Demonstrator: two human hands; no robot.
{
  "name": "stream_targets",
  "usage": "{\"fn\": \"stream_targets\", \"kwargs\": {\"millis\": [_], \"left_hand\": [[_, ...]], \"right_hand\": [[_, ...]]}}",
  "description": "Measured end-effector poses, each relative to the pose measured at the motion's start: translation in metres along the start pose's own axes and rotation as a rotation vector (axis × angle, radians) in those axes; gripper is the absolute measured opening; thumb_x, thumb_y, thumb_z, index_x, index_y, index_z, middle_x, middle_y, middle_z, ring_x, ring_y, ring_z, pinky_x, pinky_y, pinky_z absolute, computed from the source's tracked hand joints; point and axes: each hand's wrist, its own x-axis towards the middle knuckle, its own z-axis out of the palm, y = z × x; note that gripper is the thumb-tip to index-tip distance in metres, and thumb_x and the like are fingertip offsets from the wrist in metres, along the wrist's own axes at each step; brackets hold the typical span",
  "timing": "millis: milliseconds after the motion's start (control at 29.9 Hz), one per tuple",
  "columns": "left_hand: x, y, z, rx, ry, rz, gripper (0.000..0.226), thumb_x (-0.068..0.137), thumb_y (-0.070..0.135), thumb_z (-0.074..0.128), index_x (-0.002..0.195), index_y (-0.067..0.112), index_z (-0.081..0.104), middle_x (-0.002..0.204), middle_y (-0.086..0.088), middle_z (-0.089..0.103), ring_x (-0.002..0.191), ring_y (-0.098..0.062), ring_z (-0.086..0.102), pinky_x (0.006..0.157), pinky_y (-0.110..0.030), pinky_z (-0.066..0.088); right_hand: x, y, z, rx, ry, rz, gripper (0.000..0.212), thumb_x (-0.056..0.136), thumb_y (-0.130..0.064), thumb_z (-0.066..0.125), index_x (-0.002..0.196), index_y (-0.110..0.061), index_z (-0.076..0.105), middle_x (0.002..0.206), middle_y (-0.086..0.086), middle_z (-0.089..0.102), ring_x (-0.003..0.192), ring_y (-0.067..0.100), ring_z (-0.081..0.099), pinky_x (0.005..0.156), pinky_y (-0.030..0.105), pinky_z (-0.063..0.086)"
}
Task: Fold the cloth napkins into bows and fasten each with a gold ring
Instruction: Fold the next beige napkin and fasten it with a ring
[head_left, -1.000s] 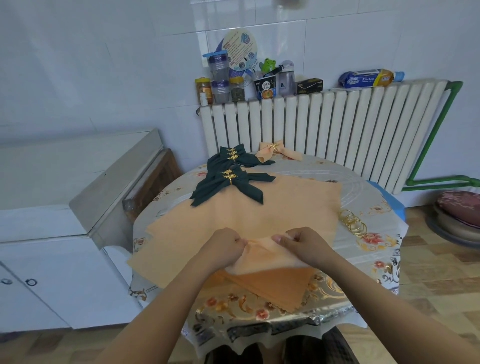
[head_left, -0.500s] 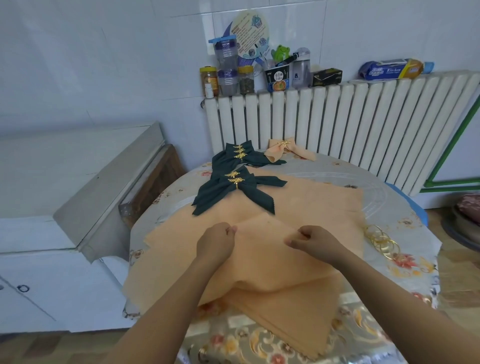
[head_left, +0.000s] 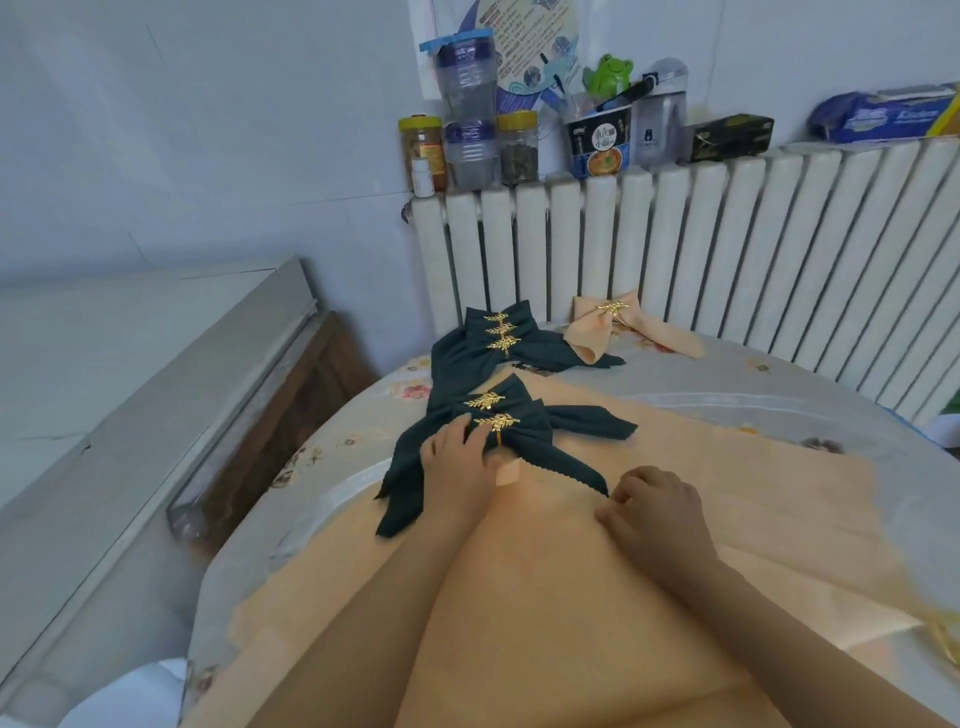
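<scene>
Peach cloth napkins (head_left: 649, 545) lie spread over most of the round table (head_left: 753, 384), and both of the person's arms reach out across them. Half a second ago the two hands were pinching the edge of the top peach napkin, close together. Now they have let that edge go and moved farther up the table.

The left hand (head_left: 460, 460) rests on the nearest dark green bow (head_left: 519, 441), with its fingers laid fairly straight over the cloth just beside the gold ring (head_left: 496, 422). It looks like it is touching or pushing the bow, not gripping it. The right hand (head_left: 657, 501) sits on the peach napkin near the bow's tail, with its fingers curled under (whether it pinches any cloth cannot be seen from here).

More green bows with gold rings (head_left: 501, 330) sit farther back, and one finished peach bow (head_left: 602, 327) lies near the white radiator (head_left: 727, 249). A blurry bit of gold at the right edge may be the spare rings (head_left: 943, 642).

The green bow lies on top of the peach napkins, so the person is probably moving it out of the way. That would make room to fold the next peach napkin, which is still flat.
</scene>
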Motion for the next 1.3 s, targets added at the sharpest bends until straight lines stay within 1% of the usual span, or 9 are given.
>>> {"fn": "stream_targets", "kwargs": {"millis": [100, 200, 367, 601, 802, 902, 1002, 1069, 1303], "left_hand": [[0.042, -0.007, 0.014, 0.125, -0.146, 0.015, 0.058, 0.099, 0.042, 0.039, 0.15, 0.031, 0.014, 0.159, -0.003, 0.0, 0.146, -0.024, -0.003, 0.116, -0.046, -0.004], [0.069, -0.012, 0.024, 0.108, -0.24, 0.009, 0.06, 0.099, 0.042, 0.04, 0.15, 0.037, 0.007, 0.159, -0.007, -0.003, 0.145, -0.028, -0.004, 0.116, -0.05, -0.001], [0.106, -0.006, 0.043, -0.086, -0.189, 0.08, 0.056, 0.098, 0.033, 0.047, 0.148, 0.037, 0.022, 0.158, -0.004, 0.009, 0.145, -0.026, 0.001, 0.116, -0.044, 0.009], [0.149, 0.002, 0.058, -0.146, -0.144, 0.098, 0.055, 0.098, 0.028, 0.048, 0.147, 0.034, 0.025, 0.158, -0.006, 0.01, 0.145, -0.025, -0.001, 0.117, -0.04, 0.008], [0.177, 0.01, 0.067, 0.059, -0.123, 0.115, 0.058, 0.099, 0.035, 0.044, 0.15, 0.034, 0.016, 0.159, -0.009, 0.006, 0.145, -0.03, -0.002, 0.117, -0.044, 0.005], [0.16, 0.02, 0.06, 0.077, -0.062, 0.109, 0.06, 0.099, 0.038, 0.042, 0.15, 0.029, 0.013, 0.158, -0.01, 0.004, 0.145, -0.028, -0.001, 0.116, -0.044, 0.004], [0.115, 0.016, 0.044, -0.112, 0.059, 0.046, 0.044, 0.097, 0.032, 0.044, 0.14, 0.022, 0.04, 0.144, -0.006, 0.035, 0.133, -0.023, 0.028, 0.108, -0.035, 0.021], [0.079, 0.007, 0.038, -0.094, 0.035, -0.001, 0.033, 0.095, 0.026, 0.044, 0.127, 0.021, 0.051, 0.126, -0.001, 0.046, 0.117, -0.019, 0.04, 0.096, -0.03, 0.027], [-0.011, -0.027, 0.013, 0.062, -0.103, -0.134, 0.037, 0.095, 0.043, 0.04, 0.128, 0.026, 0.044, 0.129, 0.004, 0.04, 0.118, -0.016, 0.036, 0.096, -0.03, 0.031]], "right_hand": [[0.004, 0.002, 0.023, 0.056, 0.157, -0.051, 0.017, 0.071, -0.027, 0.076, 0.074, -0.018, 0.061, 0.088, -0.001, 0.063, 0.083, 0.026, 0.059, 0.073, 0.033, 0.042], [0.001, 0.005, 0.033, 0.069, 0.261, -0.119, 0.03, 0.059, -0.021, 0.084, 0.067, -0.02, 0.055, 0.077, -0.004, 0.06, 0.069, 0.025, 0.058, 0.063, 0.032, 0.045], [0.009, 0.007, 0.037, 0.063, 0.328, -0.143, 0.021, 0.068, -0.045, 0.047, 0.067, -0.024, 0.052, 0.079, -0.007, 0.058, 0.07, 0.023, 0.058, 0.061, 0.031, 0.045], [0.012, 0.008, 0.04, 0.085, 0.338, -0.147, 0.021, 0.065, -0.048, 0.046, 0.065, -0.028, 0.051, 0.08, -0.01, 0.058, 0.071, 0.02, 0.06, 0.062, 0.026, 0.039], [0.015, 0.012, 0.039, 0.099, 0.316, -0.148, 0.018, 0.07, -0.047, 0.047, 0.067, -0.03, 0.052, 0.081, -0.012, 0.057, 0.073, 0.017, 0.059, 0.063, 0.027, 0.042], [0.013, 0.014, 0.036, 0.097, 0.287, -0.144, 0.018, 0.072, -0.045, 0.047, 0.068, -0.029, 0.053, 0.081, -0.013, 0.056, 0.075, 0.016, 0.058, 0.067, 0.027, 0.041], [0.01, 0.013, 0.037, 0.089, 0.253, -0.127, 0.016, 0.072, -0.037, 0.066, 0.069, -0.029, 0.052, 0.082, -0.011, 0.056, 0.076, 0.019, 0.057, 0.067, 0.028, 0.038], [0.011, 0.014, 0.036, 0.073, 0.217, -0.094, 0.028, 0.067, -0.028, 0.08, 0.069, -0.028, 0.052, 0.083, -0.009, 0.057, 0.076, 0.02, 0.056, 0.067, 0.029, 0.037], [0.009, 0.008, 0.03, 0.094, 0.155, -0.049, 0.029, 0.064, -0.022, 0.083, 0.068, -0.024, 0.054, 0.082, -0.003, 0.059, 0.074, 0.025, 0.056, 0.066, 0.032, 0.041]]}}
